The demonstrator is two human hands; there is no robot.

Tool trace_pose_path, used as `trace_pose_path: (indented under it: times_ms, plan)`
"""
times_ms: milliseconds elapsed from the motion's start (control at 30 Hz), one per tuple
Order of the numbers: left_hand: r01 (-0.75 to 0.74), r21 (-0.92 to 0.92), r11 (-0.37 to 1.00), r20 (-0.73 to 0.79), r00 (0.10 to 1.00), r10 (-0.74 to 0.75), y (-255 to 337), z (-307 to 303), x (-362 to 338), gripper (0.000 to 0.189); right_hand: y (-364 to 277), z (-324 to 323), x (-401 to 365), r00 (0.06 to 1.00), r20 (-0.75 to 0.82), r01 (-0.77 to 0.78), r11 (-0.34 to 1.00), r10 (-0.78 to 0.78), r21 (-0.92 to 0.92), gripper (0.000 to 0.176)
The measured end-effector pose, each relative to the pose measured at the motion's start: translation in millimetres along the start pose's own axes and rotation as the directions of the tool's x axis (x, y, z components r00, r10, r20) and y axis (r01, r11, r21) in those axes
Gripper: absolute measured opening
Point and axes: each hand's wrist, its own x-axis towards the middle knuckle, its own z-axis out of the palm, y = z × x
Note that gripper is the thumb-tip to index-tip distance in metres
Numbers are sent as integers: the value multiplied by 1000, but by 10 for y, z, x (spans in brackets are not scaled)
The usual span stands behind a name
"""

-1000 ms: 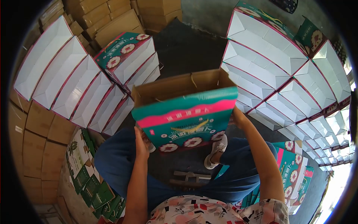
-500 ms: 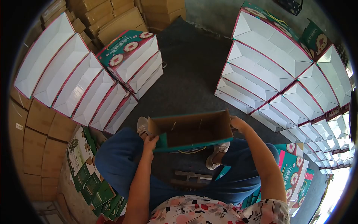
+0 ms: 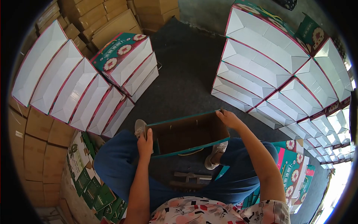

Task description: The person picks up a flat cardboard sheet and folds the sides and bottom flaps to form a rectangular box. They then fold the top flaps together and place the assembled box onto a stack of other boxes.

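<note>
Between my knees is an open carton [image 3: 186, 136] with a brown inside, a green rim and a cord handle [image 3: 191, 151] on the side facing me. My left hand [image 3: 145, 142] grips its left end, thumb up along the edge. At the far right corner, my right hand [image 3: 228, 118] holds the rim with fingers over the edge. The carton's outer faces are mostly hidden from above.
Stacks of open white-lined boxes stand at the left [image 3: 74, 82] and right [image 3: 261, 63]. Brown cartons [image 3: 37, 149] line the left wall. Flat green cardboard [image 3: 93, 190] lies left of me, and printed sheets [image 3: 292, 168] lie right. A grey slotted piece [image 3: 192, 177] rests on the floor.
A green flap at the carton's left end has gone from standing inward to lying against the wall. My left thumb now points up, and my right hand has shifted up and left along the rim.
</note>
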Motion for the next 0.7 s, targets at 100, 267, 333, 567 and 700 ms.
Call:
trace_pose_path:
  times_ms: [100, 267, 333, 567, 700]
  plan:
    - [27, 139, 990, -9, 1000, -26, 168, -55, 29, 60, 5, 33, -27, 995, -89, 45, 999, -43, 19, 64]
    - [43, 132, 990, -51, 998, -36, 223, -1, 59, 59, -206, -68, -144, 991, -137, 9, 1000, -8, 8, 64]
    - [41, 158, 987, -64, 997, -31, 279, -5, 36, 58, -201, -99, -99, 993, -117, -17, 999, 11, -44, 64]
    - [-23, 159, 987, -91, 995, 38, 208, 18, 19, 44, -279, -130, -36, 994, -86, -82, 989, 71, -125, 64]
    - [-141, 83, 987, -142, 978, 152, 235, -7, 90, 35, -256, -96, -53, 987, -154, -67, 988, 46, -136, 60]
